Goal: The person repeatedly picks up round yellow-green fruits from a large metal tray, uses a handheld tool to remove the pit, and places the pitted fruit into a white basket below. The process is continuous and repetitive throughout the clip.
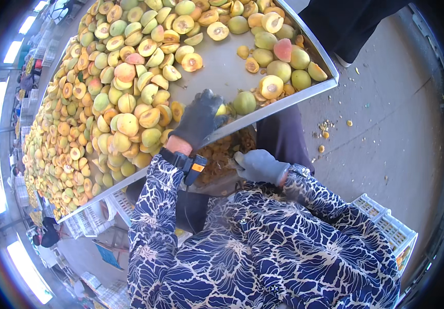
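Note:
My left hand [200, 119], in a dark grey glove, lies palm down over the near rim of a metal-topped table [222, 58]. Its thumb stands apart from the fingers, and a small yellow fruit piece [221, 109] shows beside them. Below the rim is my right hand [262, 166], in a lighter grey glove with curled fingers. Something small and blurred is at its fingertips; I cannot tell what. Halved peaches [149, 117] are heaped left of my left hand. A green-yellow peach [244, 103] sits just right of it.
More peaches [279, 71] and scraps fill the table's right corner. Under the rim lies a mass of fruit waste [222, 154]. A person's dark-trousered leg [345, 27] stands beyond the corner. White plastic crates [393, 231] are at right. Scraps [325, 129] litter the floor.

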Action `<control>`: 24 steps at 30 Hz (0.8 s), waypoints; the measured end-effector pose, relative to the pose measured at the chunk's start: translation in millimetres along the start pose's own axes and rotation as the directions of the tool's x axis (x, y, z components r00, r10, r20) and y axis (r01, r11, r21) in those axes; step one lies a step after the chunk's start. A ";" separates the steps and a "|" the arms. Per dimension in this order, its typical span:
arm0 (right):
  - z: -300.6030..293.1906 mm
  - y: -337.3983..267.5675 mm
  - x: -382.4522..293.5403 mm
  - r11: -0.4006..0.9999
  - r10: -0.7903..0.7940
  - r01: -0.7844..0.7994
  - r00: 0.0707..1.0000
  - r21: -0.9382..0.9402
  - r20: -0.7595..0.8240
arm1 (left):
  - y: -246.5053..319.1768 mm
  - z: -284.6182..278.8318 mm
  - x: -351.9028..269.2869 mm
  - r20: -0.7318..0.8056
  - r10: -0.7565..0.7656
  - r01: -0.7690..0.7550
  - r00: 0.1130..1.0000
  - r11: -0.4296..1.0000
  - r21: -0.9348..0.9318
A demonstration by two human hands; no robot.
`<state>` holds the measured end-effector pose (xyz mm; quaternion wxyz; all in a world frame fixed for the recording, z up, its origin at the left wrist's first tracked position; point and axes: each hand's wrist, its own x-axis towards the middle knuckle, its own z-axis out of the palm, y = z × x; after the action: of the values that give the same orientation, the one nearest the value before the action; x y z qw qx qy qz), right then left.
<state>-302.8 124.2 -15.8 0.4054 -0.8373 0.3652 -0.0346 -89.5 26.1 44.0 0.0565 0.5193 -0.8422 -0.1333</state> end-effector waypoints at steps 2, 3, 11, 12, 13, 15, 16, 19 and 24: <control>-10.3 -3.5 -1.9 0.999 0.018 -0.019 0.999 0.041 0.034 | -11.0 -0.3 -4.1 -0.048 -0.051 0.038 0.998 0.973 -0.229; -15.0 -3.2 -4.7 0.983 0.021 -0.013 0.999 0.183 -0.041 | -13.6 -4.0 -7.0 -0.050 -0.143 0.108 0.988 0.896 -0.431; -84.1 -73.4 7.4 0.898 0.114 0.088 0.900 0.432 -0.420 | 39.5 -40.0 -57.2 -0.388 -0.313 -0.086 0.867 0.672 -0.735; -82.9 -78.3 12.0 0.930 0.060 0.121 0.882 0.347 -0.468 | 46.8 -41.6 -59.2 -0.437 -0.318 -0.086 0.842 0.719 -0.690; -81.4 -82.9 15.9 0.954 0.002 0.152 0.859 0.258 -0.511 | 54.4 -46.0 -60.2 -0.411 -0.413 -0.047 0.812 0.656 -0.753; -78.0 -92.1 21.0 0.975 -0.051 0.156 0.847 0.156 -0.529 | 65.1 -54.8 -65.9 -0.486 -0.428 -0.094 0.762 0.670 -0.736; -76.9 -96.4 22.6 0.980 -0.041 0.133 0.859 0.146 -0.510 | 68.8 -56.0 -67.9 -0.522 -0.433 -0.116 0.735 0.678 -0.726; -72.6 -103.6 24.0 0.993 -0.046 0.095 0.874 0.076 -0.484 | 77.6 -59.5 -73.7 -0.460 -0.559 -0.188 0.690 0.476 -0.859; -71.6 -113.2 21.1 0.999 -0.043 0.052 0.914 0.011 -0.404 | 82.7 -60.4 -81.0 -0.264 -0.724 -0.164 0.638 0.207 -0.964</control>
<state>-246.7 109.7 106.8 0.3293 -0.8163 0.4203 -0.2202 -109.7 123.3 128.9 0.6343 0.5430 -0.3670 -0.4101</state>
